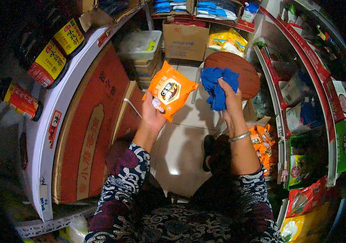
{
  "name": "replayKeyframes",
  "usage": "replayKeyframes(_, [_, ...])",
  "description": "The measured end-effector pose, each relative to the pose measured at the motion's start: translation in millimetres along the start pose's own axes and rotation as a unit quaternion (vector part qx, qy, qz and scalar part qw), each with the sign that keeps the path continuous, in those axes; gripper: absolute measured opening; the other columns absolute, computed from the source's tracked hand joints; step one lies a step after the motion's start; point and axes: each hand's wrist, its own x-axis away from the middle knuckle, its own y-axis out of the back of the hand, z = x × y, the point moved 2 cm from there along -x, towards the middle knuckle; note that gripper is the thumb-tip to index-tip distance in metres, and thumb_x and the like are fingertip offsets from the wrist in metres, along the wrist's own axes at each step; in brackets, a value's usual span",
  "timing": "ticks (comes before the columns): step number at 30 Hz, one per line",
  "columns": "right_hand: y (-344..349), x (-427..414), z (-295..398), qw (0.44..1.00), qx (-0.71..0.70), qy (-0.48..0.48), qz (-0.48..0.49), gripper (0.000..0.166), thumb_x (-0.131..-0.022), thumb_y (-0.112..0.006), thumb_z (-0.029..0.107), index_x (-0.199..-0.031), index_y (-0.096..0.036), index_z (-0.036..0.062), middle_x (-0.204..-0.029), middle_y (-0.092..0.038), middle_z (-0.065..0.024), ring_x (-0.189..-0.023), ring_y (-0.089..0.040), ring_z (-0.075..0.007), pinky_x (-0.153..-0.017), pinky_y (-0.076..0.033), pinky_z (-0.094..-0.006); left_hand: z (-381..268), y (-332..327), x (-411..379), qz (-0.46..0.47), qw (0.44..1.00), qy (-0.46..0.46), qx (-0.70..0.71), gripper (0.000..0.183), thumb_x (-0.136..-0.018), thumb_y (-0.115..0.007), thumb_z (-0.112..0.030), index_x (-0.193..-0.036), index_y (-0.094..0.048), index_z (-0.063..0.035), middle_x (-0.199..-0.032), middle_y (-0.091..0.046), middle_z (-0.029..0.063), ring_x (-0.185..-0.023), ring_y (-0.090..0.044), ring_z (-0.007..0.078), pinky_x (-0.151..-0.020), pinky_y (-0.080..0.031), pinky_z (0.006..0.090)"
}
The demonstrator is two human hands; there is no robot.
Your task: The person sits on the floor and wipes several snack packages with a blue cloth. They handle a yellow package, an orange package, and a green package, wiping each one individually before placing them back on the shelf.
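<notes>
An orange plastic packet (177, 86) with printed writing lies across the fingers of my left hand (154, 114), gripped at its lower left edge. My right hand (232, 98) clutches a crumpled blue cloth (217, 85) to the right of the packet; cloth and packet are apart. Behind the cloth is a round stool with a reddish-brown wood-look top (247, 74). More orange packets (262, 142) are piled low on the right, partly hidden by my right forearm.
Shelves with a white edge (69, 88) hold dark bottles (51, 62) on the left, above large red cartons (91, 127). Ahead stand a cardboard box (185, 42), a lidded plastic tub (144, 45) and yellow packages (227, 42). Red-edged shelves (308, 57) of packaged goods line the right.
</notes>
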Motion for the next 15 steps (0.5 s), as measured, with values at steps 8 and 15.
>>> replayKeyframes(8, [-50.1, 60.5, -51.7, 0.835, 0.415, 0.332, 0.141, 0.042, -0.068, -0.075, 0.024, -0.107, -0.062, 0.0141, -0.114, -0.053, -0.0214, -0.102, -0.054, -0.0393, -0.083, -0.047, -0.0427, 5.5, 8.6, 0.1, -0.006, 1.0, 0.01, -0.024, 0.061, -0.096, -0.024, -0.052, -0.132, -0.04, -0.0057, -0.128, -0.05, 0.0155, -0.116, -0.049, 0.0326, -0.101, -0.037, 0.0468])
replayKeyframes(15, [-63.0, 52.7, -50.7, 0.75, 0.508, 0.397, 0.15, 0.04, -0.067, -0.074, 0.02, -0.106, -0.063, 0.0206, -0.117, -0.053, -0.0175, -0.106, -0.052, -0.0359, -0.084, -0.047, -0.0432, -4.2, 23.0, -5.5, -0.015, 0.999, -0.013, -0.035, 0.06, -0.096, -0.023, -0.053, -0.131, -0.041, -0.0072, -0.128, -0.05, 0.0127, -0.114, -0.051, 0.0286, -0.1, -0.04, 0.042])
